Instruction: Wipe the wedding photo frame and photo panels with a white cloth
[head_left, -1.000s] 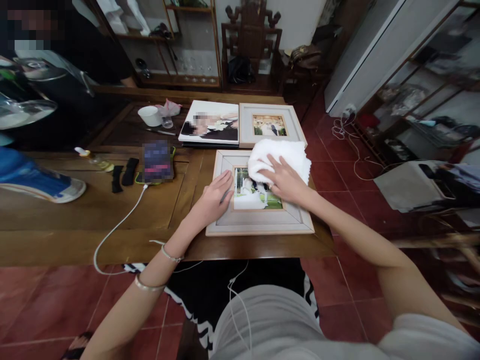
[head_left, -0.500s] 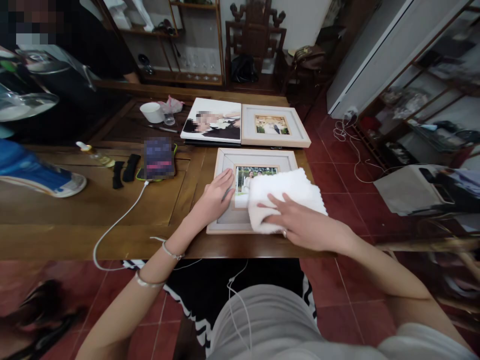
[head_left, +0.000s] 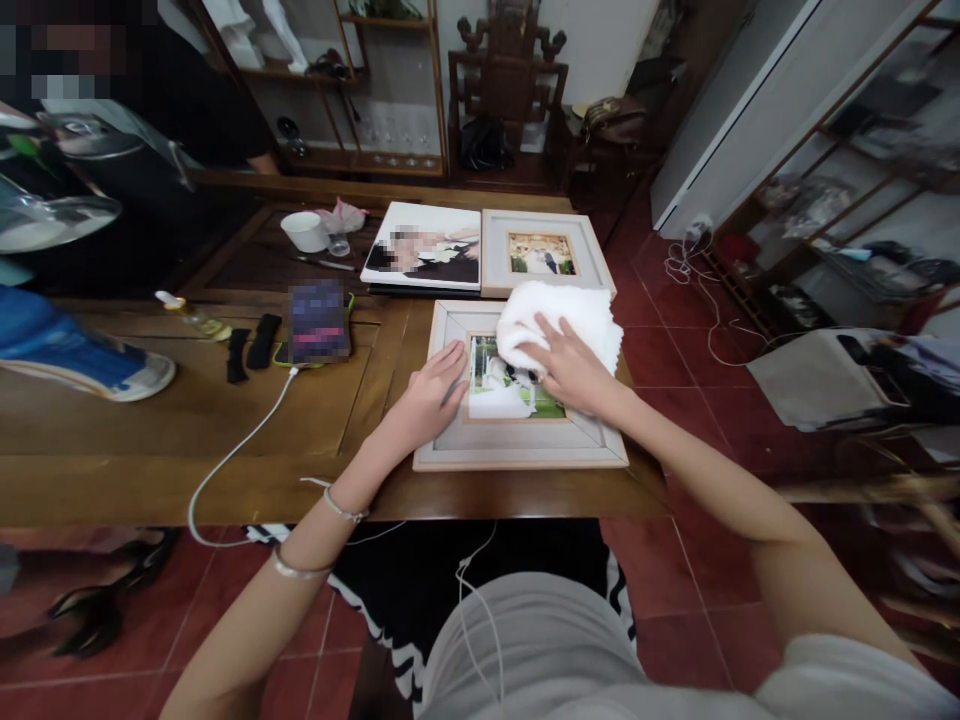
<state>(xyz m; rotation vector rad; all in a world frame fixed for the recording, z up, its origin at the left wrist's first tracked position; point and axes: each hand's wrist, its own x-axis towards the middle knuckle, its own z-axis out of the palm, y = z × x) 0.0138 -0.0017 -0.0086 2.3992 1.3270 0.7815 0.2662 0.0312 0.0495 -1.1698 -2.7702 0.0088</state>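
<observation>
A pale picture frame (head_left: 517, 448) with a photo lies flat on the wooden table (head_left: 172, 440) in front of me. My left hand (head_left: 431, 395) rests flat on the frame's left side, fingers stretched out. My right hand (head_left: 566, 365) presses a white cloth (head_left: 562, 315) down on the frame's upper right part, fingers spread over the cloth.
Behind the frame lie a second framed photo (head_left: 544, 255) and a photo album (head_left: 424, 248). A phone (head_left: 316, 322) on a white cable, a white cup (head_left: 305, 231), a small bottle (head_left: 187, 313) and dark bands sit to the left. Another person stands at far left.
My right hand moved the cloth from the frame's near right corner back up to its far right part. The left hand stayed in place.
</observation>
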